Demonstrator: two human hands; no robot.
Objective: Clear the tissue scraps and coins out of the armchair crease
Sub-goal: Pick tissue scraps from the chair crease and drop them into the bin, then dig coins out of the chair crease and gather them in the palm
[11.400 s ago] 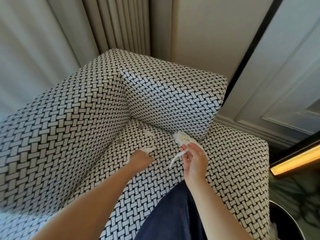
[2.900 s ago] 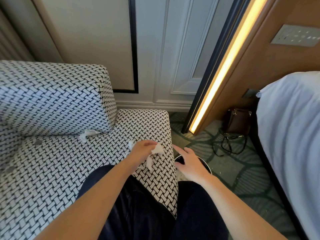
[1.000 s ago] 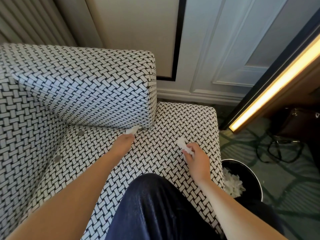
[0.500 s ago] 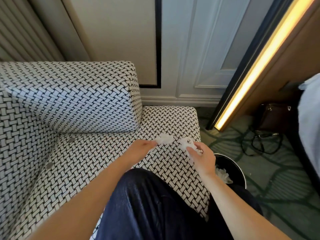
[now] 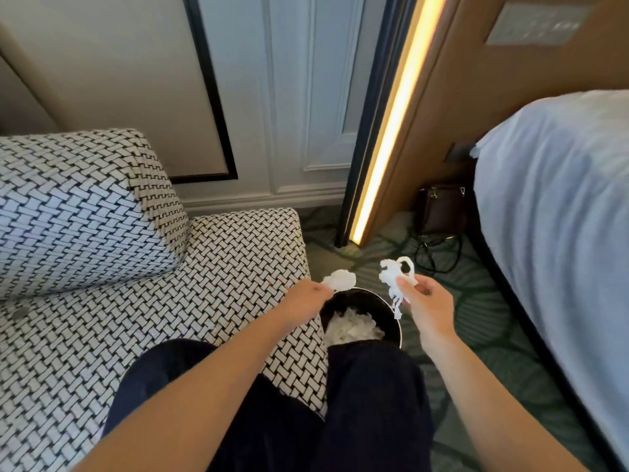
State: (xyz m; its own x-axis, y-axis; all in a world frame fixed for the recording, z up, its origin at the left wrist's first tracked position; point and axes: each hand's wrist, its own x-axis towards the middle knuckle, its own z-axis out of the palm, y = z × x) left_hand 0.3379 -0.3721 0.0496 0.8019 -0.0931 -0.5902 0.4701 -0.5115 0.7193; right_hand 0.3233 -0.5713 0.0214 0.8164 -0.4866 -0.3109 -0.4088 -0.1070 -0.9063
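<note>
A lit strip (image 5: 391,131) glows between panelled wall (image 5: 289,97) and bed (image 5: 561,199), above patterned carpet (image 5: 476,335).

Woven-cloth armchair (image 5: 102,335), glossy black bin (image 5: 391,310)

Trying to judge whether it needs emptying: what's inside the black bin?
A pile of white tissue scraps lies in the black bin. The person's leg covers its near side, and the pile hides the bottom.

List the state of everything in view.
Left hand: pinches the left scrap above the bin.
Right hand: holds the right scrap above the bin's edge.
Bin: open, part full of tissue.
Coin: lying on the seat.
Light strip: lit.
</note>
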